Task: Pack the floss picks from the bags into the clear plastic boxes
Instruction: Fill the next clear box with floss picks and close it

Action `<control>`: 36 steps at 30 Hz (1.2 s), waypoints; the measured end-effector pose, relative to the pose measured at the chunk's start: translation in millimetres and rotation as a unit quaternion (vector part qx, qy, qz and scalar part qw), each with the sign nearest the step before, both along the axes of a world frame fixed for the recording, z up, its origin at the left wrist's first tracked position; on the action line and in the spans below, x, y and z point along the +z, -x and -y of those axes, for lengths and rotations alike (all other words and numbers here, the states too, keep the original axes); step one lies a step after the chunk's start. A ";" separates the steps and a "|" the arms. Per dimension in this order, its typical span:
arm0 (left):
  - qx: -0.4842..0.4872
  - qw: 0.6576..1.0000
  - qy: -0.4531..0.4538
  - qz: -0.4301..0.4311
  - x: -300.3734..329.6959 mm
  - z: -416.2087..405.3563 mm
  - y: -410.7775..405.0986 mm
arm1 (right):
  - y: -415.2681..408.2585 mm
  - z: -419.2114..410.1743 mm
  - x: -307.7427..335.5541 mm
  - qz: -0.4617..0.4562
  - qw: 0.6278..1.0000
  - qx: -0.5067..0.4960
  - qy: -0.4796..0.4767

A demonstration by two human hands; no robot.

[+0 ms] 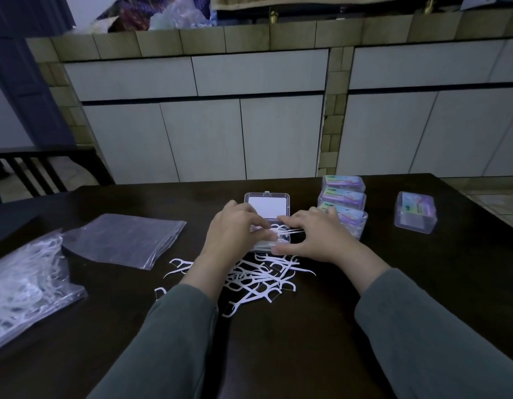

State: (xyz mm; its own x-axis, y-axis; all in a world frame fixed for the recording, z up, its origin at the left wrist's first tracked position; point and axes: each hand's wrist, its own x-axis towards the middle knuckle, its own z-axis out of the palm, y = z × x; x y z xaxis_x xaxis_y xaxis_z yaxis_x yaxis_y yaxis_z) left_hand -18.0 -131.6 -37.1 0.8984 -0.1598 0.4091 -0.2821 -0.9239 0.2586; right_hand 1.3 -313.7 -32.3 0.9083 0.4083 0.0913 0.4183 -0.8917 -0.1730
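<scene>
Pinching floss picks (274, 234) in open box (268, 207), both hands (235, 231) half-curled.

**Dark wooden table and what is lying on it**

A dark brown wooden table (307, 341) is carrying everything. A full clear plastic bag of white floss picks (24, 280) is lying at the left edge, with a stack of flattened empty clear bags (125, 240) just beside it. An open clear plastic box (268, 214) is sitting mid-table, a loose heap of white floss picks (258, 279) lying just in front. Three closed labelled boxes (343, 201) are lining up right of it, and one more closed box (416, 212) is standing apart.
</scene>
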 end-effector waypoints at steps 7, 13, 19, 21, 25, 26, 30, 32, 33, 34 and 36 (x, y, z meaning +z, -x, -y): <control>-0.006 0.996 0.072 -0.048 10.1 -26.7 5.4 | 1.1 3.8 1.1 -0.010 0.999 -0.007 -0.036; -0.010 0.986 0.131 -0.104 9.3 -34.3 7.8 | 0.5 4.7 0.8 -0.005 0.999 -0.009 -0.047; 0.013 0.994 0.074 -0.075 10.6 -29.8 6.4 | 1.7 5.3 1.7 -0.006 0.999 -0.005 -0.049; 0.027 0.996 0.085 -0.021 13.2 -26.1 7.9 | 1.6 5.4 0.8 -0.007 0.999 -0.003 -0.054; -0.074 0.995 0.063 0.004 13.7 6.5 11.1 | 2.1 5.7 -0.3 0.003 0.997 0.008 -0.080; -0.106 0.993 0.054 -0.012 11.8 15.0 10.6 | 2.0 5.9 -0.6 0.006 0.996 0.012 -0.086; -0.126 0.990 0.026 -0.066 2.2 29.6 4.6 | 0.4 6.8 -2.0 0.009 0.995 0.017 -0.099; -0.136 0.988 0.034 -0.058 1.2 30.1 4.5 | 0.2 6.7 -2.0 0.013 0.995 0.016 -0.099; -0.143 0.987 0.041 -0.059 1.7 29.4 4.5 | 0.1 6.9 -2.2 0.013 0.995 0.014 -0.097; -0.150 0.985 0.050 -0.066 2.3 28.1 4.4 | 0.3 6.7 -2.4 0.013 0.995 0.013 -0.096; -0.163 0.980 0.088 -0.075 5.0 24.8 4.4 | 1.2 7.1 -2.3 0.014 0.995 0.017 -0.099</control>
State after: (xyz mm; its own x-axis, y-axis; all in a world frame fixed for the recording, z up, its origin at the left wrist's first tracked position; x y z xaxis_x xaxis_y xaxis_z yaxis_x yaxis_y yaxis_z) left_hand -22.4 -156.4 -32.2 0.8637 -0.3868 0.3230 -0.5009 -0.7287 0.4670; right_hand 0.1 -320.8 -34.5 0.8904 0.4099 0.1979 0.4543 -0.8271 -0.3310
